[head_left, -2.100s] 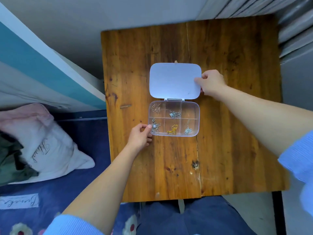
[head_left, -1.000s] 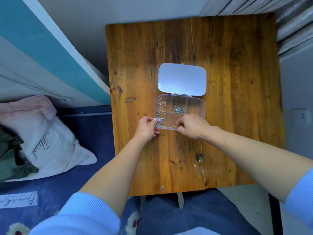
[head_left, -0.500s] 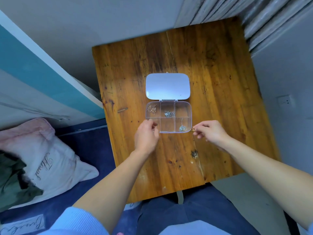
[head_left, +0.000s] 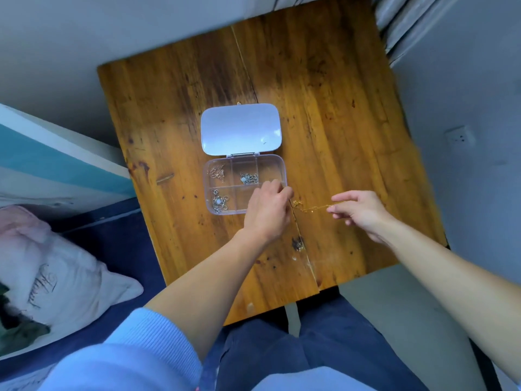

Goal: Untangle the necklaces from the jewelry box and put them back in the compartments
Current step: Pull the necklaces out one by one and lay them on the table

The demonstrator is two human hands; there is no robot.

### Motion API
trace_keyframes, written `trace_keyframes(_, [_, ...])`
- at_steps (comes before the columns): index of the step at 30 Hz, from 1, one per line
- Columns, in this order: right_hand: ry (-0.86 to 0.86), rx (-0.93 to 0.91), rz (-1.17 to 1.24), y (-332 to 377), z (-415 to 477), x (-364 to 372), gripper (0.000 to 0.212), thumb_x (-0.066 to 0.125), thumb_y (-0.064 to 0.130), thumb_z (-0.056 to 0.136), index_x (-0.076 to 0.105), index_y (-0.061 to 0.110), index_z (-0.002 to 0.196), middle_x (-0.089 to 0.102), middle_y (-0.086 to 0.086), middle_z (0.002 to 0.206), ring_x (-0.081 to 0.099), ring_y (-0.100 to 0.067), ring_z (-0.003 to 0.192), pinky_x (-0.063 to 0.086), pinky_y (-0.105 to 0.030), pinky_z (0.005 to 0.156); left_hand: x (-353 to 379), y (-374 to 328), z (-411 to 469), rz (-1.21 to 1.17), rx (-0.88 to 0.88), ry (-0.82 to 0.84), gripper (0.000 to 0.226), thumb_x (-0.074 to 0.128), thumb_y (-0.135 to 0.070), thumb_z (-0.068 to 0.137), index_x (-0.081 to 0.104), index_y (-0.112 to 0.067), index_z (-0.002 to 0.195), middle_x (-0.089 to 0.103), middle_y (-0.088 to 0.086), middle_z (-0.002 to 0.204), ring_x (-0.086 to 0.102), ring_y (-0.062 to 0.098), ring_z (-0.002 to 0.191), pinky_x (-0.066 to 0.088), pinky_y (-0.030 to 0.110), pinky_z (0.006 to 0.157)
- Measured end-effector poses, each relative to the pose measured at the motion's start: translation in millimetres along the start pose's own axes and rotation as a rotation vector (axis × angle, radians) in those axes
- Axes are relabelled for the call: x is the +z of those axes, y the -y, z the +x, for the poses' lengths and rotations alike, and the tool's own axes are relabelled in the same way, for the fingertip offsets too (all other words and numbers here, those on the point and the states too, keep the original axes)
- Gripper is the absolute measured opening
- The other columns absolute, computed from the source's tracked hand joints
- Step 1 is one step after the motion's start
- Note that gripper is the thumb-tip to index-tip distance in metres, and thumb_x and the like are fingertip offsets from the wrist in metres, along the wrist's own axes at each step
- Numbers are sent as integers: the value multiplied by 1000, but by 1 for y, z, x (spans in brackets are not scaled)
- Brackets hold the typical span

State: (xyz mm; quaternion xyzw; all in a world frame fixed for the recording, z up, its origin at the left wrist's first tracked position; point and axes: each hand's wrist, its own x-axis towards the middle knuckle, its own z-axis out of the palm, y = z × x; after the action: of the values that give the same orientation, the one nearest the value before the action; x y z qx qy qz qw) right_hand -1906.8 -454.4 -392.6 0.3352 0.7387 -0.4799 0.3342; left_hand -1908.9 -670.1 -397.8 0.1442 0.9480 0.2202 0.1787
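A pillow [head_left: 70, 266] at far left bears cursive script too blurred to read. On the table [head_left: 338, 108] the clear jewelry box [head_left: 271, 162] lies open, with silver necklaces [head_left: 249, 178] in three compartments. The left hand [head_left: 267, 213], fingers curled over the box's near right corner, pinches one end of the gold necklace [head_left: 310, 208]. The right hand [head_left: 363, 210] pinches the other end, and the chain stretches between them just right of the box.

Clear glossy plastic jewelry box [head_left: 275, 162] on a worn, varnished wood table [head_left: 324, 94]; fine gold-coloured metal chain [head_left: 310, 208].
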Motion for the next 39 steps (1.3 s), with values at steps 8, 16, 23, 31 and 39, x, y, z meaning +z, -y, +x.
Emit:
trace_keyframes(8, [-65, 86, -14, -24, 30, -37, 11, 67, -1, 84, 74, 7, 89, 72, -12, 79, 61, -12, 60, 44, -13, 42, 24, -19, 21, 270, 98, 52, 28, 69, -6, 80, 62, -11, 107, 54, 11, 114, 44, 30, 106, 39, 41, 89])
trace_keyframes(16, [117, 121, 187, -34, 47, -59, 13, 72, 6, 83, 75, 13, 93, 77, -7, 87, 71, -10, 72, 49, -20, 51, 46, -52, 48, 279, 140, 202, 19, 57, -4, 86, 58, -7, 105, 58, 14, 106, 52, 33, 103, 43, 40, 77])
trace_keyframes(23, [139, 175, 195, -49, 55, -80, 14, 71, 6, 84, 74, 11, 97, 77, -8, 90, 70, -10, 73, 48, -21, 53, 68, -59, 45, 231, -39, 334, 23, 52, -2, 89, 57, -4, 111, 60, 15, 110, 56, 34, 102, 43, 39, 69])
trace_keyframes(31, [197, 116, 149, -27, 40, -73, 12, 69, 7, 86, 73, 9, 97, 77, -9, 88, 68, -12, 72, 48, -23, 57, 56, -49, 11, -805, -593, 112, 18, 69, -14, 74, 56, -12, 62, 73, 8, 83, 70, 19, 85, 56, 31, 69])
trace_keyframes(39, [187, 74, 150, -11, 11, -28, 11, 70, 7, 85, 72, 7, 96, 77, -9, 85, 68, -11, 67, 47, -20, 51, 25, -1, -41, -1295, -755, 210, 22, 55, 6, 86, 57, -9, 70, 59, 7, 63, 65, 19, 60, 53, 26, 64])
